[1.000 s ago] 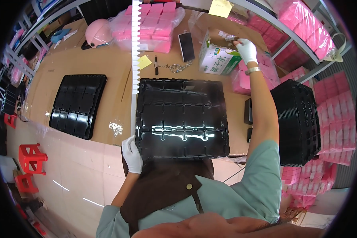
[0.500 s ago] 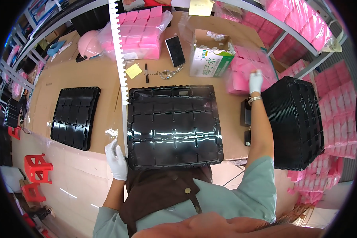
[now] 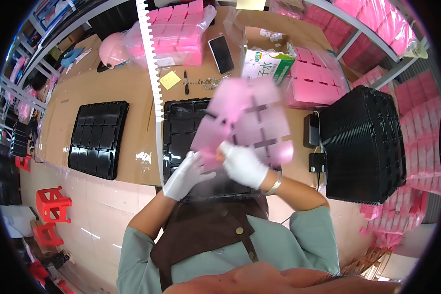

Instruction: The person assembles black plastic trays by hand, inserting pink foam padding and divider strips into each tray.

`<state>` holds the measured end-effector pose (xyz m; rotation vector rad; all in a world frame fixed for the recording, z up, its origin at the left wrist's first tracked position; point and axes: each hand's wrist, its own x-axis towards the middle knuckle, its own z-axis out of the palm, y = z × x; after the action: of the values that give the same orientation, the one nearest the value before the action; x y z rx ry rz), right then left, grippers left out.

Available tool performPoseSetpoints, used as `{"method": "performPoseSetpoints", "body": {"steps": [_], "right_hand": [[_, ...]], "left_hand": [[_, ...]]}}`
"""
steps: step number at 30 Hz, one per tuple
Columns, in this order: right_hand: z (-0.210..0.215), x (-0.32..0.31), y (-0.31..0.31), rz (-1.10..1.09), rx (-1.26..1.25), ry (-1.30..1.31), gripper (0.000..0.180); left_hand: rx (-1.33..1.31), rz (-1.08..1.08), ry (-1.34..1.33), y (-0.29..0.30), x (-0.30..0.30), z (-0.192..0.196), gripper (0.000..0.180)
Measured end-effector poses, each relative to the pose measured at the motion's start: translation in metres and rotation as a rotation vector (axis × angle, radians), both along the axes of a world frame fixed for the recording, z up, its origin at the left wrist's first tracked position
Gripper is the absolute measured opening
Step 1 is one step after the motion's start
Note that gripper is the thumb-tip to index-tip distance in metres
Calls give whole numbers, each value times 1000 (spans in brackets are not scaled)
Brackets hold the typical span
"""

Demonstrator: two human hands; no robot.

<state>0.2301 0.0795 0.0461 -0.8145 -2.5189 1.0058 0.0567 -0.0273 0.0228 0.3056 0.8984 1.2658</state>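
A thin pink sheet (image 3: 259, 117) with dark slots in rows, blurred by motion, is tilted over the black plastic tray (image 3: 181, 127) in front of me. My right hand (image 3: 244, 165), in a white glove, pinches the near edge of this sheet. At its lower left corner is my left hand (image 3: 185, 176), also gloved in white, thumb spread away from the fingers. Those fingertips meet the corner, though a firm grip does not show. Much of the tray, which has shallow compartments, is hidden under the sheet and my hands.
A second black tray (image 3: 98, 139) lies left of a white notched strip (image 3: 157, 93). On the right stand a tall stack of black trays (image 3: 365, 147) and bagged pink sheets (image 3: 316, 81). A carton (image 3: 267, 63), phone (image 3: 221, 55) and pen (image 3: 185, 82) lie farther back.
My right hand has come from the bagged pink pile to the middle with a pink sheet. My left hand has moved up and right from beside the tray to the sheet's corner.
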Motion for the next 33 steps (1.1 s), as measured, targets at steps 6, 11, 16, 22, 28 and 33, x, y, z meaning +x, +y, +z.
{"method": "performPoseSetpoints", "body": {"steps": [6, 11, 16, 22, 28, 33], "right_hand": [[-16, 18, -23, -84, 287, 291, 15], [-29, 88, 44, -598, 282, -98, 20], [-39, 100, 51, -479, 144, -313, 21], [-41, 101, 42, -520, -123, -16, 13], [-40, 103, 28, -572, -550, 112, 11], [-39, 103, 13, -611, -444, -12, 13]], "left_hand": [[-119, 79, 197, 1, -35, -35, 25], [-190, 104, 159, 1, -50, -34, 27], [-187, 102, 256, 0, -54, -31, 35], [-111, -61, 867, -30, -46, -19, 62], [-175, 42, 1009, -43, -50, -8, 69], [-241, -23, 1104, -57, -39, 1, 67]]}}
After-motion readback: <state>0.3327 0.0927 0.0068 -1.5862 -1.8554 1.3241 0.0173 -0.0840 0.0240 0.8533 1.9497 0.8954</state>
